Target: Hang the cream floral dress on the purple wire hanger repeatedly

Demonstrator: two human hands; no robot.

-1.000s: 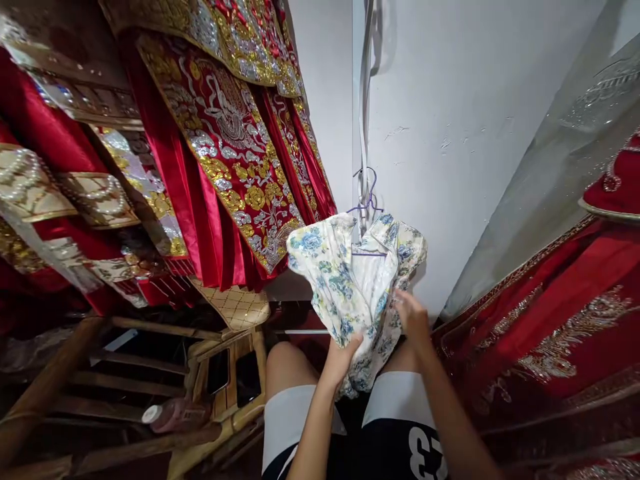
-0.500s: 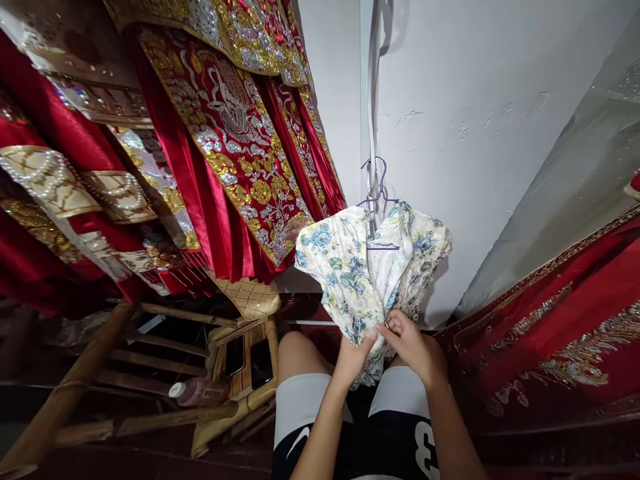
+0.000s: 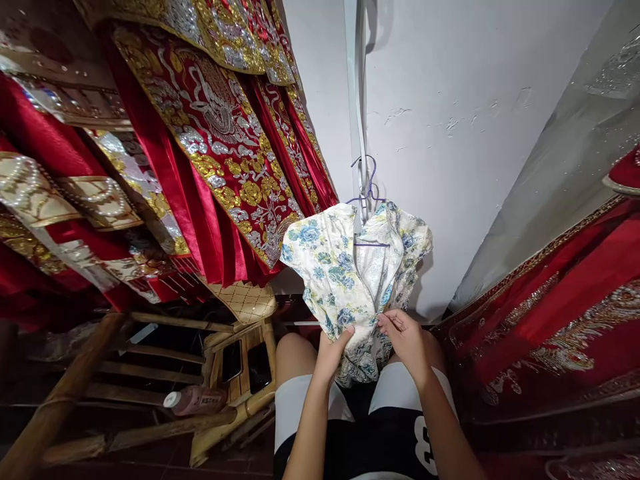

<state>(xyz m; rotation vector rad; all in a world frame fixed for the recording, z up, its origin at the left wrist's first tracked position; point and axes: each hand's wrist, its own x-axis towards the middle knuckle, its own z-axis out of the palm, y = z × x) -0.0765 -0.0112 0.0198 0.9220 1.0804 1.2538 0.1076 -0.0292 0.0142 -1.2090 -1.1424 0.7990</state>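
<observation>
A white short-sleeved floral top (image 3: 330,267) with blue flowers hangs from a purple wire hanger (image 3: 371,193) in front of me. Its neck is open in a V, edged by a thin dark line that may be a zip. My left hand (image 3: 331,352) grips the lower left of the top, thumb on the front and the other fingers hidden behind the cloth. At the bottom of the V, my right hand (image 3: 404,339) pinches the front edge; whatever small part sits between its fingertips is too small to make out. The gathered lower cloth falls between my knees.
A white strap (image 3: 356,87) runs down the wall (image 3: 450,67) to the hanger. Red embroidered garments (image 3: 220,133) hang at left, with another red garment (image 3: 565,320) at right. A bamboo chair (image 3: 197,427) at lower left holds a pink bottle (image 3: 197,400) and two dark phone-like slabs.
My left hand has moved left, away from my right hand, along the top's lower front. My right hand still pinches the front edge. The view has shifted slightly.
</observation>
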